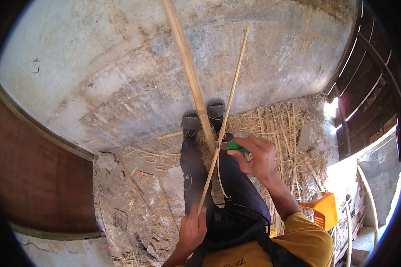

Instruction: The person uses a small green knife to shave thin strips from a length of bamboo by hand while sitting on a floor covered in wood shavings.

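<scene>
My left hand point(193, 229) is closed round the lower end of a long thin bamboo strip point(234, 80), which slants up and away to the right. My right hand point(257, 155) grips a knife with a green handle point(237, 146). Its blade meets the strip above my thighs, beside the lower end of a thick bamboo pole point(186, 58). That pole rises between my feet and passes in front of the wall. A thin curled shaving point(219, 178) hangs down near the blade, over my dark trousers.
A stained concrete wall point(133, 80) stands just beyond my dark shoes point(190, 119). Straw-like bamboo shavings point(285, 133) cover the floor, thickest at the right. An orange plastic chair or crate point(326, 211) is near my right elbow. A brown wooden panel point(40, 173) is at the left.
</scene>
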`<move>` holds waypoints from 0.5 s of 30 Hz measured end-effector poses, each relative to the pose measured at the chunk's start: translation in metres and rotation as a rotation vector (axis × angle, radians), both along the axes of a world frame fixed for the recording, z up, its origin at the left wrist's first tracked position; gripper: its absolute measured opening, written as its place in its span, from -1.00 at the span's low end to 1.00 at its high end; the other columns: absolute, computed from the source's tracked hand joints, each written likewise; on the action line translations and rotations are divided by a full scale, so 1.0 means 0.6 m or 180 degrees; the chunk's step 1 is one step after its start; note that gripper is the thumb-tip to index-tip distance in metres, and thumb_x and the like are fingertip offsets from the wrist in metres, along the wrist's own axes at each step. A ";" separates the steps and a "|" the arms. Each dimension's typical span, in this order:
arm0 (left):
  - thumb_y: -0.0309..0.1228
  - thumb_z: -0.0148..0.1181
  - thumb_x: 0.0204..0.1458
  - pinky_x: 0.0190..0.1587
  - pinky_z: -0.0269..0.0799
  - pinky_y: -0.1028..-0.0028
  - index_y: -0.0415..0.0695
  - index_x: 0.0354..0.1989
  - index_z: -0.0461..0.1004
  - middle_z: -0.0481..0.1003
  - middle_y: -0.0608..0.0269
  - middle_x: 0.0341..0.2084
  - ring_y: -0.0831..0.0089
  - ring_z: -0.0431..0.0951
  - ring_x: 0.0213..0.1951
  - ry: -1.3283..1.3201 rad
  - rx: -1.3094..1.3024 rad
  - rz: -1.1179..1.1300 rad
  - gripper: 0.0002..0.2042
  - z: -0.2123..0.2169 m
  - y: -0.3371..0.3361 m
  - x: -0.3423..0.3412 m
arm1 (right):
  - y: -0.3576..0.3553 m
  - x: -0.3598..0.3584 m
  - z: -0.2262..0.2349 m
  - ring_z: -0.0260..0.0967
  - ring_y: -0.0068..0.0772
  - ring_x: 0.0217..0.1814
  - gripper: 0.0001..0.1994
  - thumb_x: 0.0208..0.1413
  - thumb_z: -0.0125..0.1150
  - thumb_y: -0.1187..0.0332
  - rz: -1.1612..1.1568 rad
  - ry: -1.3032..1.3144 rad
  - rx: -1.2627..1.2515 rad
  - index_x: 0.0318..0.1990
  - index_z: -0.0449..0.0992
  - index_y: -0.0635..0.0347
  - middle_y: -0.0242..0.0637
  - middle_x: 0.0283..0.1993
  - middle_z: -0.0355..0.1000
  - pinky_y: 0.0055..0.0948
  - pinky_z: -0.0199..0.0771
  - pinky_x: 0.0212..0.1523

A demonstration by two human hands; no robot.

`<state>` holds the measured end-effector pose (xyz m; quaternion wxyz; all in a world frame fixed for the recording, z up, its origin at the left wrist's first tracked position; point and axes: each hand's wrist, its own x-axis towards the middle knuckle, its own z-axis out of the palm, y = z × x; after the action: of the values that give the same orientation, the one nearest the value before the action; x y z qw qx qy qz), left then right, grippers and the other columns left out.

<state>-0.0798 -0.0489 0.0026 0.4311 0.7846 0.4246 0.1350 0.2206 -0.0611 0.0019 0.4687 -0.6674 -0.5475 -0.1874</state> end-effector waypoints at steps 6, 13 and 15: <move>-0.37 0.10 0.52 -0.34 0.39 -0.23 -0.23 -0.10 0.39 0.51 -0.37 -0.52 -0.47 0.58 -0.36 0.0138 0.0066 -0.0014 -0.83 0.000 0.003 -0.007 | 0.012 0.002 -0.003 0.52 -0.21 -0.52 -0.70 0.04 0.72 0.16 -0.0032 0.0075 0.0020 -0.14 0.79 0.01 -0.39 -0.43 0.56 -0.27 0.48 -0.47; -0.35 0.09 0.53 -0.33 0.39 -0.24 -0.23 -0.11 0.38 0.51 -0.37 -0.51 -0.47 0.58 -0.34 0.0194 0.0046 0.0019 -0.81 -0.008 0.005 -0.012 | 0.021 0.000 -0.016 0.55 -0.15 -0.50 -0.73 0.10 0.69 0.19 0.0056 0.0206 0.0101 -0.13 0.79 0.06 -0.34 -0.37 0.63 -0.23 0.51 -0.45; -0.34 0.08 0.53 -0.33 0.38 -0.22 -0.24 -0.11 0.38 0.50 -0.37 -0.52 -0.47 0.58 -0.35 0.0153 -0.0088 0.0016 -0.79 -0.007 0.009 -0.014 | 0.024 -0.006 -0.024 0.54 -0.27 -0.49 -0.76 0.17 0.65 0.19 0.0232 0.0563 0.0176 -0.12 0.79 0.08 -0.33 -0.38 0.61 -0.28 0.48 -0.44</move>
<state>-0.0882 -0.0436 -0.0016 0.4312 0.7805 0.4386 0.1114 0.2171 -0.0466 -0.0125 0.5399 -0.6479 -0.5225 -0.1257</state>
